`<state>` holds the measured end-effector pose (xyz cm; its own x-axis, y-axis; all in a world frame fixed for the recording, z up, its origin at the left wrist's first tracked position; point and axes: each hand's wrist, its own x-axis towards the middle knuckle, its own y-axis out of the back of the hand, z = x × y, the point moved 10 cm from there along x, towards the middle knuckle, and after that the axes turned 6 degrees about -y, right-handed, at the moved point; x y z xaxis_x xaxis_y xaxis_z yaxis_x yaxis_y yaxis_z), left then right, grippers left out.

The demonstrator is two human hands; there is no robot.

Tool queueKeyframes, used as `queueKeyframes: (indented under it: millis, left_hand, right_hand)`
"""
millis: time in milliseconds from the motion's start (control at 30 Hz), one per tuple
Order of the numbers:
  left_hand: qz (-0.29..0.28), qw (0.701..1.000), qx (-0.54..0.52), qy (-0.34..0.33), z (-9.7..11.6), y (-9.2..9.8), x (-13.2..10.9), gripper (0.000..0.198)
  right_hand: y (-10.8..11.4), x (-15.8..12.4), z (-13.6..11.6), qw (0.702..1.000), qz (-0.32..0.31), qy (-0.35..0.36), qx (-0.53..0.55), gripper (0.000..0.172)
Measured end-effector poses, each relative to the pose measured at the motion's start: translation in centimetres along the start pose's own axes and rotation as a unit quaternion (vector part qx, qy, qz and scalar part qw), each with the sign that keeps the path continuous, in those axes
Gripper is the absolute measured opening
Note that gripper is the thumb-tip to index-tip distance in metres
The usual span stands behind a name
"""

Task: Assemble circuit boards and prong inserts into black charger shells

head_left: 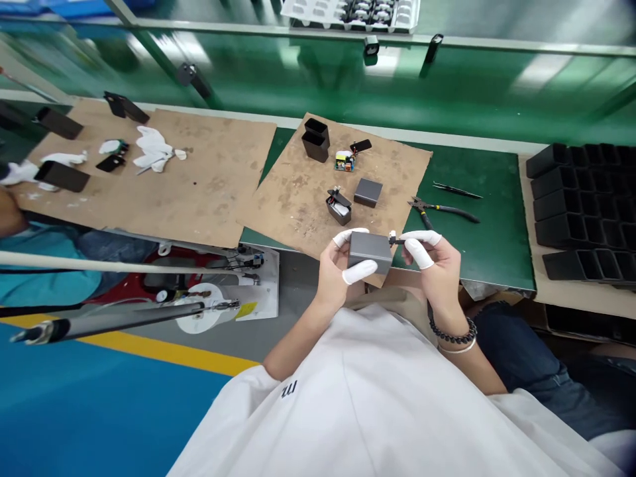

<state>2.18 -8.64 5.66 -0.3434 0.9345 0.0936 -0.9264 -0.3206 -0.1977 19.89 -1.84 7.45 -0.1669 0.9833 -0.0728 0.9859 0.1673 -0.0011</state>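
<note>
My left hand [342,265], with white finger cots on thumb and finger, is closed around a dark grey box-shaped case [370,250]. My right hand [432,258], also in finger cots, pinches a thin black end piece [398,242] at the case's right end. A small white part [392,236] shows at that piece; whether the piece touches the case I cannot tell. Just beyond my hands stand a case with its lid tilted up [339,207] and a closed-looking grey case [368,192]. Farther back are a circuit board [344,161], a black end plate [361,146] and two open cases [316,139].
Tweezers [457,190] and cutting pliers [444,210] lie on the green mat to the right. Rows of black cases [571,192] stand farther right. A co-worker's gloved hand [22,173] is at far left, near more cases. A white tray [352,16] sits beyond the bench.
</note>
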Motion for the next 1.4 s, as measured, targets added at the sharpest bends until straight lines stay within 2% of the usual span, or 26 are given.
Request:
queueKeyframes:
  millis: [67, 100, 133, 200, 267, 333, 400, 500, 567, 633, 700, 733, 767, 800, 900, 967, 1067, 1133, 1200, 1267, 1333, 1400]
  left_hand:
    - [-0.012, 0.992, -0.098, 0.076, -2.1, -0.5, -0.3, 0.068]
    - [-0.019, 0.984, -0.138, 0.113, -2.9, -0.8, -0.5, 0.067]
    - [-0.027, 0.974, -0.168, 0.147, -3.5, -1.2, -0.7, 0.066]
    - [-0.036, 0.959, -0.201, 0.199, -4.5, -1.7, -1.1, 0.068]
    - [-0.029, 0.954, -0.206, 0.214, -5.0, -1.4, -1.1, 0.069]
    - [-0.025, 0.963, -0.188, 0.193, -5.1, -0.8, -0.8, 0.069]
    - [-0.025, 0.982, -0.134, 0.134, -4.5, 0.0, -0.2, 0.071]
    - [-0.018, 1.0, -0.008, 0.012, -2.5, 0.7, 0.4, 0.075]
    - [-0.024, 0.995, 0.073, -0.063, -0.6, 0.5, 0.8, 0.073]
    - [-0.047, 0.984, 0.129, -0.115, 1.2, 0.1, 1.3, 0.07]
    - [-0.066, 0.977, 0.142, -0.141, 2.9, 0.2, 2.1, 0.065]
    - [-0.069, 0.978, 0.131, -0.146, 3.6, 0.6, 2.6, 0.06]
    - [-0.071, 0.98, 0.115, -0.147, 4.3, 1.1, 3.2, 0.053]
    - [-0.073, 0.982, 0.098, -0.144, 4.8, 1.5, 3.7, 0.046]
    - [-0.078, 0.986, 0.083, -0.122, 5.3, 3.0, 5.2, 0.038]
    - [-0.059, 0.986, 0.112, -0.11, 4.8, 4.3, 6.4, 0.038]
    - [-0.007, 0.973, 0.205, -0.104, 3.5, 7.1, 8.8, 0.038]
    - [0.025, 0.958, 0.265, -0.108, 2.8, 8.8, 10.7, 0.036]
    - [0.044, 0.946, 0.3, -0.115, 2.6, 10.2, 12.8, 0.036]
    - [0.053, 0.936, 0.327, -0.122, 2.8, 10.9, 15.1, 0.042]
    - [0.047, 0.911, 0.391, -0.123, 3.1, 10.8, 17.5, 0.051]
    - [0.01, 0.845, 0.524, -0.104, 2.9, 9.9, 19.8, 0.055]
  right_hand:
    - [0.2, 0.4, -0.5, 1.0, 0.028, 0.003, 0.003, 0.03]
    - [-0.3, 0.8, -0.1, 0.999, 0.009, -0.024, 0.029, 0.034]
    - [-1.4, 1.2, 0.7, 0.995, -0.03, -0.066, 0.068, 0.039]
    - [-4.1, 1.5, 2.4, 0.964, -0.131, -0.164, 0.162, 0.049]
    - [-5.7, 1.2, 3.5, 0.925, -0.176, -0.233, 0.242, 0.052]
    - [-6.0, 0.7, 4.3, 0.906, -0.166, -0.267, 0.284, 0.044]
    - [-6.1, -0.3, 4.7, 0.904, -0.153, -0.277, 0.288, 0.042]
    - [-5.6, -1.4, 4.3, 0.933, -0.15, -0.251, 0.209, 0.051]
    - [-5.2, -0.7, 3.5, 0.952, -0.159, -0.226, 0.13, 0.049]
    - [-4.7, 2.0, 2.3, 0.962, -0.185, -0.191, 0.057, 0.046]
    - [-3.4, 7.2, 0.3, 0.976, -0.176, -0.122, -0.034, 0.047]
    - [-2.1, 10.6, -1.0, 0.982, -0.133, -0.076, -0.114, 0.048]
    - [-0.7, 14.2, -2.4, 0.973, -0.072, -0.032, -0.218, 0.047]
    - [0.7, 17.6, -4.0, 0.946, -0.006, 0.009, -0.325, 0.046]
    - [2.7, 25.8, -6.8, 0.912, 0.082, 0.037, -0.399, 0.052]
    - [3.2, 29.2, -7.5, 0.893, 0.111, 0.022, -0.437, 0.054]
    - [2.8, 30.9, -7.7, 0.868, 0.146, -0.01, -0.475, 0.055]
    - [1.1, 30.2, -7.9, 0.851, 0.168, -0.004, -0.497, 0.062]
    - [-2.5, 28.7, -7.7, 0.837, 0.153, 0.026, -0.525, 0.062]
    - [-7.6, 26.9, -5.9, 0.828, 0.072, 0.038, -0.554, 0.045]
    - [-13.1, 24.5, -3.6, 0.816, -0.033, 0.051, -0.575, 0.039]
    - [-17.0, 22.4, -1.9, 0.798, -0.096, 0.066, -0.592, 0.045]
